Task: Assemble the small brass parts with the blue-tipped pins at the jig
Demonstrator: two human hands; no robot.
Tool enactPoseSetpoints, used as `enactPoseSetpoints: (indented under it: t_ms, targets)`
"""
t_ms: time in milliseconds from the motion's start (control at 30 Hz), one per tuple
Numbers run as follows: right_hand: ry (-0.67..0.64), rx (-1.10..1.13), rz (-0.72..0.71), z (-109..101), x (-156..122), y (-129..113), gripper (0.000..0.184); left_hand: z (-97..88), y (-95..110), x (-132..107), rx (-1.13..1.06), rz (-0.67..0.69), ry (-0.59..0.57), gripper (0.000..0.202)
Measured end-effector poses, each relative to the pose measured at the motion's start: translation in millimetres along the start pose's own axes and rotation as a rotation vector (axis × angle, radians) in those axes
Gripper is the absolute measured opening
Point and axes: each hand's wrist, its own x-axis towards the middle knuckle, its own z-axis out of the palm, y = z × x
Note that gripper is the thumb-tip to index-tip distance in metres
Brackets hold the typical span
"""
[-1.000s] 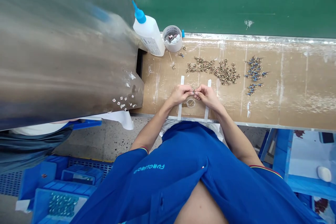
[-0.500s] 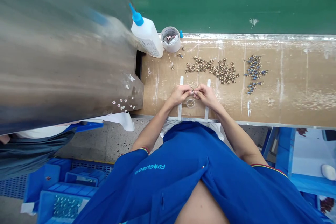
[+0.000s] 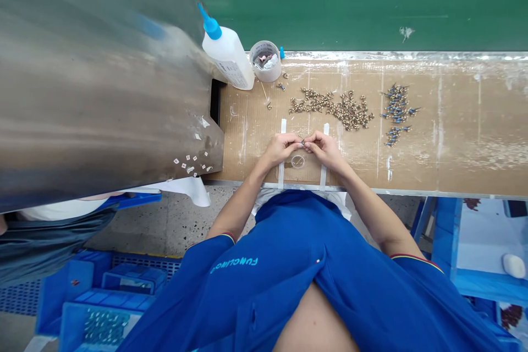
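My left hand and my right hand meet above the cardboard-covered bench, their fingertips pinching a tiny metal part. Its exact shape is too small to tell. Just below the hands lies a small clear round dish between two white tape strips. Farther up the bench, a loose heap of brass-coloured small parts spreads out. To its right sits a group of blue-tipped metal parts.
A white glue bottle with a blue nozzle and a small cup of scraps stand at the bench's back left. A large metal sheet fills the left side. Blue crates lie on the floor below, beside a person's dark-clad side.
The whole view has drifted slightly, so the bench sits a little farther left. My hands stay together, still pinching the tiny part.
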Motion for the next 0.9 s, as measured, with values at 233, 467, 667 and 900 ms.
enactPoseSetpoints:
  t_ms: [233,467,667,900]
  targets:
    - [-0.018,-0.035,0.010,2.4,-1.7,4.9,0.021,1.1,-0.6,-0.6,0.073,0.028,-0.030,0.023]
    - [-0.017,-0.106,0.028,3.5,-0.3,9.5,0.014,0.6,-3.1,-0.4,0.106,0.036,-0.033,0.026]
    - [-0.018,0.024,0.029,4.9,1.2,5.6,0.036,1.1,-2.1,-0.8,0.079,0.029,-0.001,0.028]
    - [0.018,0.098,0.019,6.3,0.7,0.7,0.059,2.5,2.1,-4.6,0.042,-0.022,0.101,0.023]
